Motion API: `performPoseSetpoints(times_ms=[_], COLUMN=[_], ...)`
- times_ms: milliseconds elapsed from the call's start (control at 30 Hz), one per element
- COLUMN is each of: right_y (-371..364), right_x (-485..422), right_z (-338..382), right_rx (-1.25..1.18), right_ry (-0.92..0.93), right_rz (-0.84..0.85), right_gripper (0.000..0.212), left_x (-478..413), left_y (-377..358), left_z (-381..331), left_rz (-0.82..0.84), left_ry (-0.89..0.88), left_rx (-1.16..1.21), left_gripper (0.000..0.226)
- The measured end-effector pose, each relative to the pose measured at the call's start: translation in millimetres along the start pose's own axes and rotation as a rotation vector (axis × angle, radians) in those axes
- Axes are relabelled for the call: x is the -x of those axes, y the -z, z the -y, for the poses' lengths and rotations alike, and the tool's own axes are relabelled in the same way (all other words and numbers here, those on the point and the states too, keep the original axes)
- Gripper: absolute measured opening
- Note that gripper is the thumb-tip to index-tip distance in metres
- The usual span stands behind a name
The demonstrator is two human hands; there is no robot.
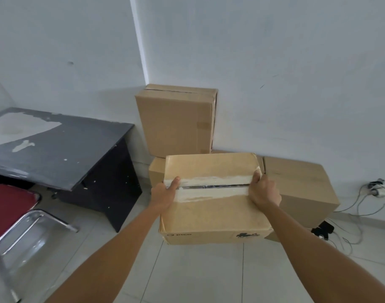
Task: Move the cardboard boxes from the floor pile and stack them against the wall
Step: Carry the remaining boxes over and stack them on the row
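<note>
The carried box point(213, 200) hangs above the tiled floor point(198, 276), in front of the boxes at the wall point(274, 62). The left hand point(164, 192) and right hand point(263, 191) each have their grip clamped on its side edges. Behind it, an upright box point(176, 121) stands on a low box point(301, 186), beside a dark tabletop point(60, 149).

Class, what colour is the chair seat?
Red; the chair seat shows in the head view.

Two bare forearms, no sleeves; left hand point(164, 193), right hand point(265, 192) ungloved.

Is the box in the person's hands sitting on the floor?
No, the held box is up in the air between the left hand and right hand.
</note>
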State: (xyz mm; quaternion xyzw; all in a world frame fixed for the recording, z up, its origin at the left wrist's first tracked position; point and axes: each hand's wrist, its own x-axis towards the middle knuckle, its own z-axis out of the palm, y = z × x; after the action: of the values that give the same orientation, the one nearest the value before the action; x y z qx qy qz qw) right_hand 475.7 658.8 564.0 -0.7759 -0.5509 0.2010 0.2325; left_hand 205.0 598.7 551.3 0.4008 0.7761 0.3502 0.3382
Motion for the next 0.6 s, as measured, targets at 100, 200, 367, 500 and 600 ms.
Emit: performPoseSetpoints(times_ms=[100, 200, 367, 500, 600], right_y=[2.7, 1.6, -10.3, -26.4, -34.4], right_x=[-28.7, -55.1, -105.9, -152.8, -189.6], right_z=[-10.1, -18.9, -29.6, -31.1, -26.6], right_rx=[0.0, 0.012, 0.009, 0.025, 0.016], right_ry=[-0.021, -0.049, -0.104, -0.157, -0.192], right_rz=[0.009, 0.018, 0.008, 0.008, 0.001], right_gripper=[0.055, 0.055, 0.056, 0.056, 0.056], left_x=[-13.1, -31.6, -81.6, -133.1, -173.5], left_y=[-21.9, -40.3, -76.6, -102.2, -120.1], left_z=[-19.5, -34.2, -53.9, -69.5, -86.1], left_rz=[0.018, 0.046, 0.128, 0.197, 0.222], left_ry=[0.008, 0.024, 0.029, 0.046, 0.075], left_rx=[-0.02, -0.047, -0.004, -0.002, -0.008], left_gripper=[0.044, 0.055, 0.045, 0.05, 0.054])
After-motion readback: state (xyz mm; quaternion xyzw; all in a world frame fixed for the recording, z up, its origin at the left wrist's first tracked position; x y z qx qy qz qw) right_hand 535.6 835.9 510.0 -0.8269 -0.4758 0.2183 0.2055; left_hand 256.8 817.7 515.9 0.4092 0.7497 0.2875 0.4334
